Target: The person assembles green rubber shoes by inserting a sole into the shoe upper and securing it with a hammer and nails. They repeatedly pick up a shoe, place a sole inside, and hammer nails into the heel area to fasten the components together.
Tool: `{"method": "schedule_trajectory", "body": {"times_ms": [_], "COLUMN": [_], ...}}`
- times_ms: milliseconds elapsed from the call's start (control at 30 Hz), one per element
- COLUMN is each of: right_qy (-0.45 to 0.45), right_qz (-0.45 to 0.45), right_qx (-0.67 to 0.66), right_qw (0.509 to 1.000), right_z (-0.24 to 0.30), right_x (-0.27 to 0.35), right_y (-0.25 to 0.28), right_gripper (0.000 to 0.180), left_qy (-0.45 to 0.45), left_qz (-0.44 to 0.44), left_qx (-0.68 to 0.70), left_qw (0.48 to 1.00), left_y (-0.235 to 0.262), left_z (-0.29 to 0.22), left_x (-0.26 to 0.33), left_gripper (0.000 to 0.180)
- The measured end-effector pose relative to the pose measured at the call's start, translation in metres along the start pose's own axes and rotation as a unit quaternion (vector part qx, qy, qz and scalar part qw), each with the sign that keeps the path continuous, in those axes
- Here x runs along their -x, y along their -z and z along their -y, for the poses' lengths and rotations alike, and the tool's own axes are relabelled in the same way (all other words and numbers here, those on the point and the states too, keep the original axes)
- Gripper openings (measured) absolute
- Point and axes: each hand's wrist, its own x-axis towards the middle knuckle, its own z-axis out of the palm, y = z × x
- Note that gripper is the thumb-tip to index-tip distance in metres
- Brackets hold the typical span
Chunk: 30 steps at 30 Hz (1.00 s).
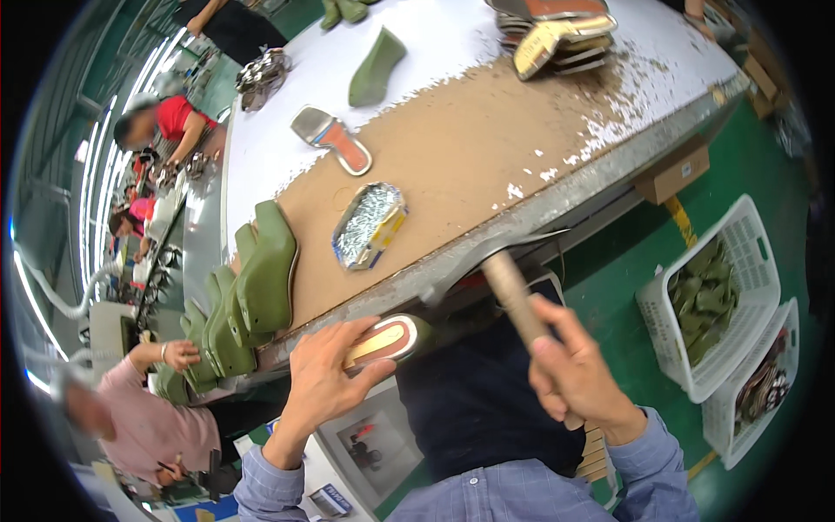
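Note:
My left hand (326, 378) grips a green shoe last (424, 334) near the table's front edge. On its upturned side lies a brown insole with a cream strip (383, 341), partly hidden by my fingers. In my right hand (570, 370) is a hammer (513, 296), held by its wooden handle. The blurred metal head is raised over the table edge, apart from the last. Beyond my left hand, a cut-open box of small metal nails (370, 226) sits on the brown board. A loose insole (335, 139) lies behind it.
Several green lasts (265, 270) stand at the table's left; another last (377, 68) lies farther back. Stacked insoles (565, 39) sit at the far right. White baskets (739, 296) of green lasts and insoles stand on the right floor. A co-worker in pink (156, 409) reaches toward the lasts.

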Motion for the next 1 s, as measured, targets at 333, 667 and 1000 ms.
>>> {"method": "schedule_trajectory", "body": {"times_ms": [333,667,1000], "right_qy": [0.011,0.389,0.101], "right_qz": [0.061,-0.177,0.203], "right_qx": [0.068,0.643,-0.025], "right_qw": [0.996,0.636,0.974], "right_z": [-0.011,0.065,0.015], "right_x": [-0.009,-0.073,-0.095], "right_y": [0.001,0.019,-0.13], "right_gripper": [0.057,0.047,0.072], "left_qy": [0.054,0.036,-0.157], "left_qz": [0.017,0.119,-0.31], "left_qx": [0.005,-0.046,-0.097], "left_qw": [0.998,0.991,0.933], "left_y": [-0.002,0.033,-0.009], "left_z": [-0.012,-0.022,0.016], "left_x": [-0.001,-0.012,0.062], "left_gripper": [0.059,0.065,0.053]}}
